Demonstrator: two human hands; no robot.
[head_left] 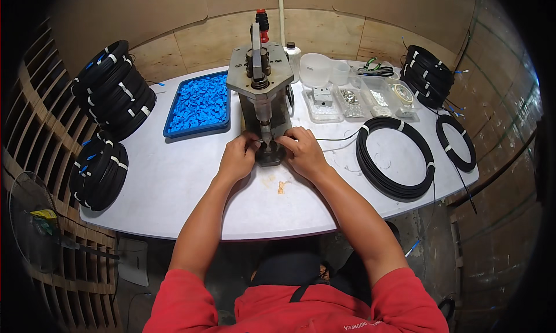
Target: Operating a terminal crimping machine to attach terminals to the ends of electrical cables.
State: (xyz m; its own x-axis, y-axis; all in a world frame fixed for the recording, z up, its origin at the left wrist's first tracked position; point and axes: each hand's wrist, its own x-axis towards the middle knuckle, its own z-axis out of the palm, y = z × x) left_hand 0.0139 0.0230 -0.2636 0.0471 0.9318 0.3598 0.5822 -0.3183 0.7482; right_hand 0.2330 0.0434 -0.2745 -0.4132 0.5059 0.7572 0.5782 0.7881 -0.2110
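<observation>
A metal bench press (pixel 260 81) with an upright lever stands on the white table. Both my hands meet at its lower tool, one on each side. My left hand (pixel 237 158) is closed in a pinch at the left of the tool; what its fingertips hold is too small to make out. On the other side my right hand (pixel 305 152) pinches a thin black cable. That cable leads away to the right, to a large coil of black cable (pixel 395 191) lying flat on the table. The cable's end is hidden among my fingers and the tool.
Left of the press lies a blue tray (pixel 168 134) full of small blue pieces. Stacked cable coils (pixel 119 95) stand at far left, more coils (pixel 427 72) at far right. Clear boxes (pixel 324 117) of small parts, a white bottle (pixel 293 57) and pliers (pixel 370 63) sit behind.
</observation>
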